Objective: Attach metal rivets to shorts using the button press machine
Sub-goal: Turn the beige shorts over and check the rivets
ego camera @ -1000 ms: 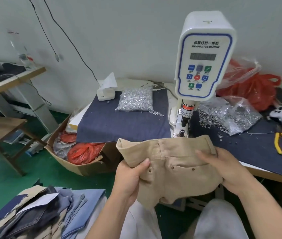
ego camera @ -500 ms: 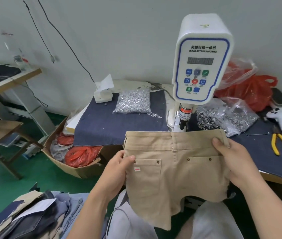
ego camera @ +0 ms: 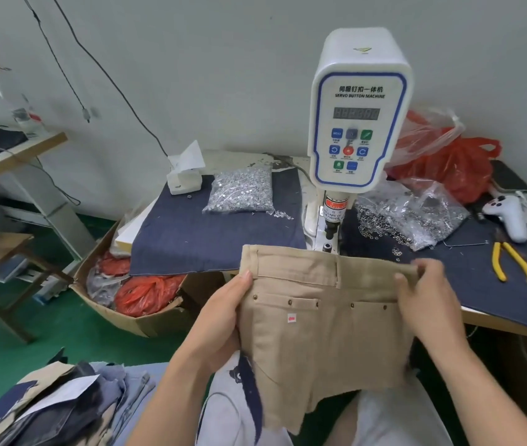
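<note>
Tan shorts [ego camera: 323, 336] hang spread flat in front of me, back side facing me, with small metal rivets along the two pocket tops. My left hand [ego camera: 220, 320] grips the shorts' left edge just under the waistband. My right hand [ego camera: 429, 300] pinches the waistband at the right end. Just behind the waistband stands the white servo button press machine [ego camera: 358, 123], its punch and die [ego camera: 328, 247] directly above the shorts' top edge. A clear bag of rivets [ego camera: 241, 191] lies left of the machine, another bag of metal parts [ego camera: 410, 217] right of it.
Denim cloth [ego camera: 210, 239] covers the worktable. Yellow-handled pliers [ego camera: 513, 265], a white controller [ego camera: 510, 214] and red plastic bags [ego camera: 458, 165] lie at the right. A cardboard box [ego camera: 120, 313] of bags stands on the green floor, and a garment pile [ego camera: 49, 403] sits at lower left.
The shorts went from bunched between my hands to spread flat. The left hand shifted to the side seam and my right hand rose to pinch the waistband's right end.
</note>
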Demonstrator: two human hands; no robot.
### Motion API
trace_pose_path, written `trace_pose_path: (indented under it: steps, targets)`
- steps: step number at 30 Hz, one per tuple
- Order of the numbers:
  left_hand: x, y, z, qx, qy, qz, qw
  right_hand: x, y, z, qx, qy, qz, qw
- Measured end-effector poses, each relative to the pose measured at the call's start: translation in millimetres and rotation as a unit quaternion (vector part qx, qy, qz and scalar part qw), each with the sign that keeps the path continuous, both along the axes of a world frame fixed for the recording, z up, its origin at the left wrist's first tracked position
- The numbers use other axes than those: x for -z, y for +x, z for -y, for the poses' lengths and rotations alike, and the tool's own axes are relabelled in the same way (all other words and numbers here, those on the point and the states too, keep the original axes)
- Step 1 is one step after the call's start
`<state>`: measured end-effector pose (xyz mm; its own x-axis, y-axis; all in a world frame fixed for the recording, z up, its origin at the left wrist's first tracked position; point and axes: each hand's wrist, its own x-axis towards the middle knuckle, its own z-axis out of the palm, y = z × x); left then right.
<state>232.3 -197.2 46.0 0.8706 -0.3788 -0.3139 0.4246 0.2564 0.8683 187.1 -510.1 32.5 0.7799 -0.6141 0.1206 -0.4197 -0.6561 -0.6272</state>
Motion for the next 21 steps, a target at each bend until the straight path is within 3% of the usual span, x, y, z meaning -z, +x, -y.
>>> trace_pose_path:
  steps: [2, 4, 6, 8, 11, 14, 18, 21]
  targets:
    - [-7.4, -4.2, 14.0, 0.032, -0.005, 0.001, 0.999, -4.9, -8.8, -22.0, -0.056, -0.07, 0.108, 0.99]
    - [-13.2, -7.4, 28.4, 0.051, 0.009, 0.011, 0.999, -15.3, -18.9, -48.6, -0.223, 0.002, 0.179, 0.958]
    - [-15.5, -9.2, 38.8, 0.063, 0.017, 0.026, 0.998, -21.8, -27.3, -69.1, -0.355, 0.122, 0.137, 0.917]
    - [-17.6, -10.6, 42.9, 0.062, 0.023, 0.033, 0.997, -22.9, -29.1, -75.0, -0.366, 0.19, 0.078, 0.908]
    - [-17.6, -12.0, 41.5, 0.046, 0.047, 0.052, 0.996, -21.8, -28.7, -66.9, -0.335, 0.174, 0.05, 0.925]
    - [-16.6, -15.5, 41.5, 0.011, 0.102, 0.134, 0.986, -25.4, -28.4, -62.4, -0.357, 0.166, 0.036, 0.918]
    - [-9.2, -14.7, 37.4, -0.099, 0.238, 0.219, 0.941, -31.0, -27.8, -59.1, -0.39, 0.207, 0.03, 0.897]
    - [-4.9, -16.0, 34.2, -0.104, 0.314, 0.286, 0.9, -33.1, -26.2, -58.4, -0.409, 0.245, 0.041, 0.878]
